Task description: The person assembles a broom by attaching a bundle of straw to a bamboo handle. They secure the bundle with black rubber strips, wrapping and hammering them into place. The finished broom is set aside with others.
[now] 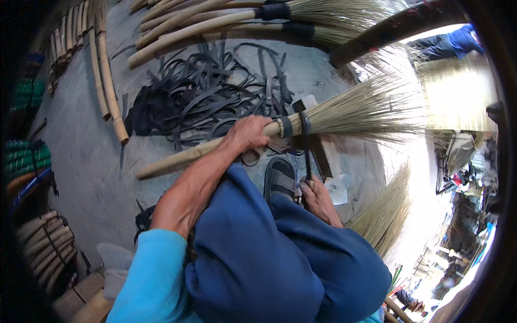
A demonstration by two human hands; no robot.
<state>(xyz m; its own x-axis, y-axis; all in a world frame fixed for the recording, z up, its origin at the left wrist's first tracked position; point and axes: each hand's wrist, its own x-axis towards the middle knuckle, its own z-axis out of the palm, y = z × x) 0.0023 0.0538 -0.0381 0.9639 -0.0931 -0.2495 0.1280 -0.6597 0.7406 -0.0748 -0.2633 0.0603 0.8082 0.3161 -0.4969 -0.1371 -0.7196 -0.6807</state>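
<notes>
A broom with a pale bamboo handle (pixel 180 159) and a fan of straw-coloured bristles (pixel 371 110) lies slantwise in front of my knees. My left hand (pixel 250 133) is closed around the handle just below where the bristles begin. A black rubber strip (pixel 306 137) goes round the bristle neck, beside a dark band (pixel 285 127). From there it runs down, taut, to my right hand (pixel 319 200), whose fingers are closed on its lower end. My right fingers are partly hidden by my knee and the strip.
A tangled heap of black strips (pixel 210 91) lies beyond the handle. Several brooms (pixel 215 33) are stacked behind it. Loose bamboo handles (pixel 105 81) lie at the left. A dark pole (pixel 398 29) slants across the upper right. Loose bristles (pixel 382 215) rest by my right knee.
</notes>
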